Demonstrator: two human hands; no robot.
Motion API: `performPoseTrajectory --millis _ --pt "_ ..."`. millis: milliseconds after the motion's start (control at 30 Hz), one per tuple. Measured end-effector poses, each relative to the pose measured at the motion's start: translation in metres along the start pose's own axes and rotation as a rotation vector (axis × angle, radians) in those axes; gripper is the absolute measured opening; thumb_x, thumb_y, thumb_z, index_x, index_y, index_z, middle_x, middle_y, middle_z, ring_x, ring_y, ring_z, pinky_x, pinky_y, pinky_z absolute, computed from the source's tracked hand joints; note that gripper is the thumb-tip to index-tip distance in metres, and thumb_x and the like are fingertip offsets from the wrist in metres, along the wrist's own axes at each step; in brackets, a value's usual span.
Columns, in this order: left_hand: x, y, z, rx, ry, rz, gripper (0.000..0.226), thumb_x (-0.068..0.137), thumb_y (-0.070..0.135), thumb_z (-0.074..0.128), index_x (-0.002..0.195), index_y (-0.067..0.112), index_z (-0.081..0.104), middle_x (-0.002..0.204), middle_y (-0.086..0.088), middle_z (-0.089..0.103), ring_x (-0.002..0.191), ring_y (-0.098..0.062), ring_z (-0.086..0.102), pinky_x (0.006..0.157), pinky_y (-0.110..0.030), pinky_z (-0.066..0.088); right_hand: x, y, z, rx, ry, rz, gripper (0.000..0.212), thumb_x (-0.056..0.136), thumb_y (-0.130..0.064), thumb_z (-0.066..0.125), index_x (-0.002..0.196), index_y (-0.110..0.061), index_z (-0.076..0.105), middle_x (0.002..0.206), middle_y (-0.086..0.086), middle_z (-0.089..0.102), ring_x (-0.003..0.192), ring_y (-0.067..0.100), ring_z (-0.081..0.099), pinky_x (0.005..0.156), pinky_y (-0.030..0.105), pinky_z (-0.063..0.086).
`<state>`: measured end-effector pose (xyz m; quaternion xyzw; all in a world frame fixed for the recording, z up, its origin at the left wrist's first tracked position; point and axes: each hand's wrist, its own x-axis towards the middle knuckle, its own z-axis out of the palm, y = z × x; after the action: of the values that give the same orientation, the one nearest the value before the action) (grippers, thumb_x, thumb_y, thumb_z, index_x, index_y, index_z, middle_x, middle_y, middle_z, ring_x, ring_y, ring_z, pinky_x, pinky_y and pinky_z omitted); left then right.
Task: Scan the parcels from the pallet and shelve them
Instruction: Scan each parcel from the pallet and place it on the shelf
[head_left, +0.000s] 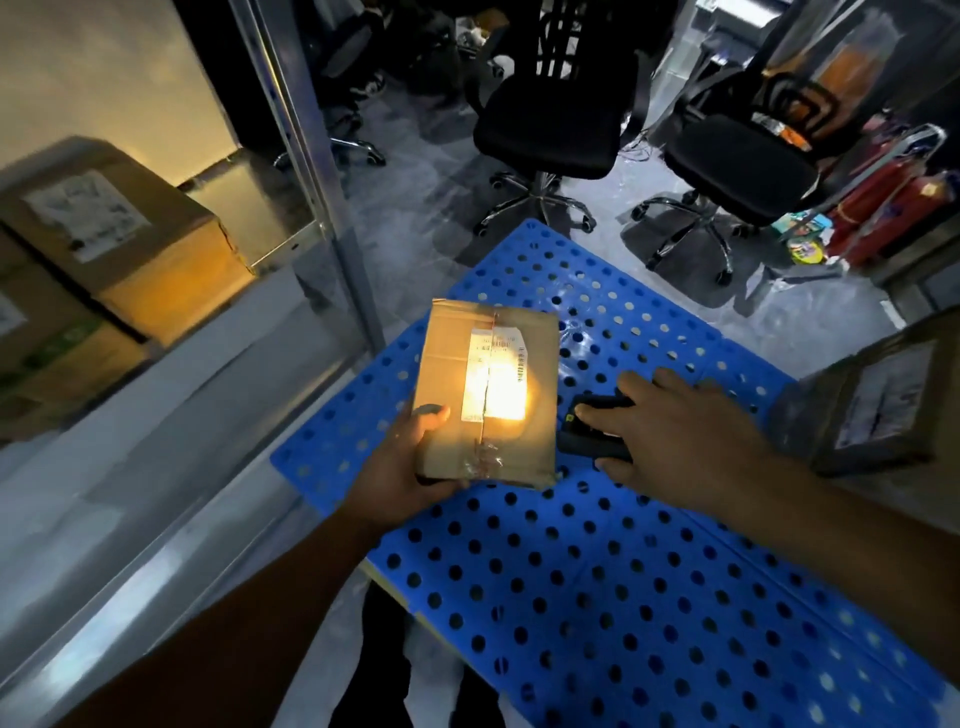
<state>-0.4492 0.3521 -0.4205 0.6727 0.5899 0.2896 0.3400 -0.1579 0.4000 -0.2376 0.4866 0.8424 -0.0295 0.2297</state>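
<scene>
Item: cardboard parcel (488, 410), being held just above the blue perforated pallet (623, 597) by the left hand (408, 465), thumb curled over its edge. Handheld scanner (589, 434) being gripped by the right hand (691, 441). Advised: shipping label (493, 382) to be held flat, light aimed onto the barcode strip.

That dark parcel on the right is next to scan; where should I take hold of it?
Likely by the near left edge of the parcel, coming from the left: its labelled face tilts up toward you, so fingers go underneath, thumb on top. The right hand holds the scanner.
</scene>
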Motion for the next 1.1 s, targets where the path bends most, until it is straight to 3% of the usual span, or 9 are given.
performPoseTrajectory --millis 100,233,400,600,767,900,1000,1100 --pt "-0.013 0.006 0.009 -0.002 0.016 -0.030 0.088 0.074 0.043 0.089 0.146 0.031 0.040 0.158 0.006 0.035 0.137 -0.009 0.038 0.103 -0.031 0.043 -0.001 0.005 -0.005 -0.041 0.027 -0.013 0.060 0.091 -0.066 0.048 0.146 -0.049 0.032 0.139 0.000 0.040 0.124 0.029 0.043 0.094 0.050 0.042" --pt "-0.024 0.014 0.015 -0.006 0.040 -0.068 0.085 0.074 0.048 0.086 0.144 0.029 0.042 0.152 0.007 0.038 0.132 -0.010 0.042 0.101 -0.038 0.049 -0.006 0.013 -0.003 -0.073 0.019 -0.023 0.059 0.091 -0.066 0.046 0.146 -0.047 0.033 0.139 0.002 0.039 0.123 0.031 0.043 0.093 0.051 0.043" --pt "-0.028 0.015 0.021 0.028 0.037 -0.160 0.100 0.071 0.058 0.083 0.153 0.030 0.033 0.159 0.005 0.028 0.132 -0.005 0.032 0.103 -0.027 0.038 -0.012 0.012 0.014 -0.115 -0.018 -0.054 0.062 0.094 -0.064 0.043 0.150 -0.044 0.025 0.149 0.006 0.034 0.131 0.035 0.038 0.097 0.053 0.041" --pt "-0.029 0.013 0.023 -0.011 0.048 -0.137 0.095 0.069 0.060 0.083 0.148 0.039 0.034 0.155 0.010 0.033 0.132 -0.007 0.037 0.106 -0.030 0.042 -0.009 0.024 0.008 -0.116 0.040 -0.034 0.060 0.093 -0.064 0.045 0.148 -0.045 0.030 0.145 0.006 0.036 0.125 0.035 0.043 0.094 0.053 0.043" --pt "-0.029 0.010 0.025 -0.022 0.044 -0.168 0.101 0.069 0.064 0.083 0.153 0.037 0.034 0.155 0.006 0.035 0.132 -0.008 0.037 0.104 -0.027 0.039 -0.010 0.007 0.023 -0.252 0.003 -0.187 0.061 0.094 -0.056 0.049 0.149 -0.037 0.032 0.139 0.010 0.041 0.117 0.036 0.044 0.091 0.051 0.042" --pt "-0.028 0.011 0.025 -0.032 0.050 -0.136 0.098 0.071 0.062 0.083 0.151 0.033 0.034 0.156 0.010 0.032 0.134 -0.008 0.039 0.106 -0.029 0.042 -0.001 0.013 0.006 -0.225 0.043 -0.117 0.061 0.094 -0.060 0.047 0.150 -0.042 0.029 0.142 0.009 0.039 0.123 0.036 0.043 0.094 0.053 0.041" --pt "-0.028 0.013 0.023 -0.055 0.045 -0.130 0.094 0.071 0.060 0.083 0.149 0.040 0.035 0.158 0.011 0.030 0.136 -0.004 0.035 0.110 -0.029 0.039 0.000 0.020 -0.013 -0.253 0.048 -0.097 0.062 0.093 -0.062 0.045 0.150 -0.044 0.028 0.144 0.010 0.037 0.126 0.037 0.042 0.096 0.053 0.043" --pt "-0.029 0.015 0.021 -0.107 0.045 -0.101 0.091 0.070 0.060 0.082 0.147 0.048 0.036 0.159 0.009 0.029 0.141 -0.008 0.034 0.114 -0.032 0.039 0.001 0.032 -0.029 -0.248 0.042 -0.095 0.063 0.090 -0.065 0.046 0.148 -0.048 0.027 0.130 0.008 0.043 0.119 0.032 0.047 0.088 0.047 0.046"
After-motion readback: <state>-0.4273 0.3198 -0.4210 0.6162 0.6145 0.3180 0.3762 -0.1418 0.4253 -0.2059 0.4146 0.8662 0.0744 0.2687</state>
